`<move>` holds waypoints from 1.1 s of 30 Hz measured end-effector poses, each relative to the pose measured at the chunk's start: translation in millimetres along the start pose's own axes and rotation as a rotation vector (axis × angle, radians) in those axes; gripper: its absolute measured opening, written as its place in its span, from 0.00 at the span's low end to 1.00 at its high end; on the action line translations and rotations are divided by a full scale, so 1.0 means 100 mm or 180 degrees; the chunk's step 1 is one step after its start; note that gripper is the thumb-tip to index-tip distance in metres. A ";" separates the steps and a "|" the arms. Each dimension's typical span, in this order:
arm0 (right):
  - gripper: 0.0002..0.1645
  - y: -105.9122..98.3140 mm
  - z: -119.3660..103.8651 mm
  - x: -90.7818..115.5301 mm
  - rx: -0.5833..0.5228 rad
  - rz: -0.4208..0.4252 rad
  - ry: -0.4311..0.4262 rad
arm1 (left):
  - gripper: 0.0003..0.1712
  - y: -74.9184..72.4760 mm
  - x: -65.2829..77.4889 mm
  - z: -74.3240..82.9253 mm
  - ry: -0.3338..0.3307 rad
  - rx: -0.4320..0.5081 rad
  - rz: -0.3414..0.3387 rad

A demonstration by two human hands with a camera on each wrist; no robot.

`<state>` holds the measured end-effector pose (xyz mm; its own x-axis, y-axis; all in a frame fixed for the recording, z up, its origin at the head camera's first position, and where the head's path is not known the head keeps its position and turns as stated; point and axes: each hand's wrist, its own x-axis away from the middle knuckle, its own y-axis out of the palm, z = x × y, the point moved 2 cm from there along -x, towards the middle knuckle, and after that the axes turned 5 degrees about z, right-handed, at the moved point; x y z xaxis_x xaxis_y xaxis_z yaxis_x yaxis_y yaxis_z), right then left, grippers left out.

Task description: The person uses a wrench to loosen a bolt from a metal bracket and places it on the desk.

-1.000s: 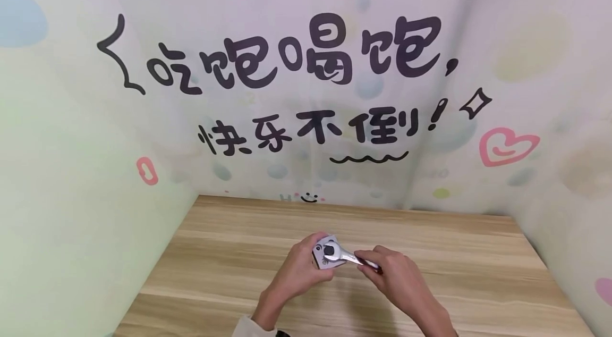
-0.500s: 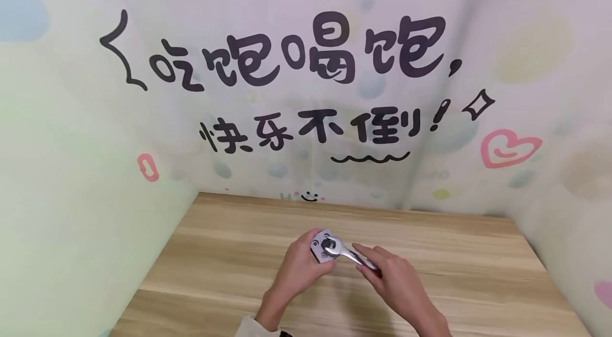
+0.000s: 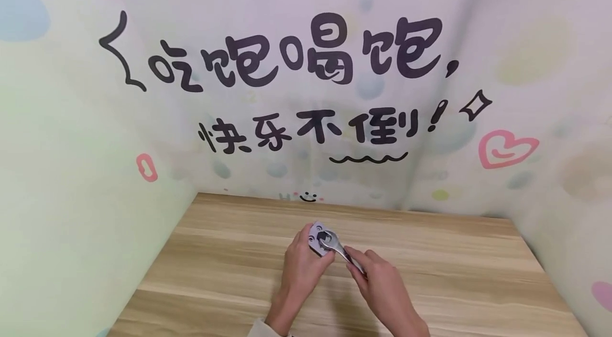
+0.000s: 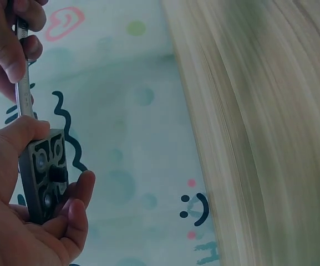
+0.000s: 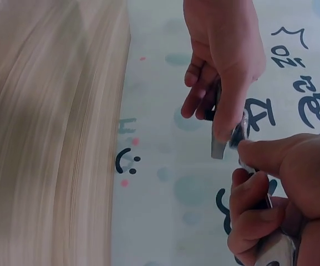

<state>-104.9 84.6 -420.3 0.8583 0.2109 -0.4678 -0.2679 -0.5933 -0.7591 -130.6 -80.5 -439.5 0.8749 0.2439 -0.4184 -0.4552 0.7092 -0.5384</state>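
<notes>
Grey plate — edges gripped by left hand — well between table sides.

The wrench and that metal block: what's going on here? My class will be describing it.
One person's left hand grips a metal block, while the right hand holds a wrench by its handle. The wrench's open end sits around what looks like a dark bolt head on the block's face. Both are held up off the wooden table; how tight it is can't be seen.
</notes>
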 end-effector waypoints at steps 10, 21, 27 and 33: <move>0.18 0.03 -0.03 0.03 0.0141 0.0075 -0.0153 | 0.36 -0.01 0.00 -0.03 0.0268 -0.0002 -0.0055; 0.18 0.01 0.06 0.01 0.0272 0.0106 -0.0291 | 0.36 -0.06 0.00 -0.08 0.0415 0.0265 -0.0289; 0.19 -0.04 0.11 0.00 0.0265 0.0029 -0.0261 | 0.36 -0.10 -0.02 -0.11 0.0331 0.0501 -0.0680; 0.19 -0.05 0.16 0.02 0.0200 -0.0025 -0.0349 | 0.37 -0.11 -0.01 -0.18 0.0350 0.0799 -0.1091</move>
<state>-108.4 100.3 -424.7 0.8085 0.3011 -0.5057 -0.2911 -0.5422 -0.7882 -129.3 -100.7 -446.2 0.9394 -0.0958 -0.3291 -0.0754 0.8790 -0.4709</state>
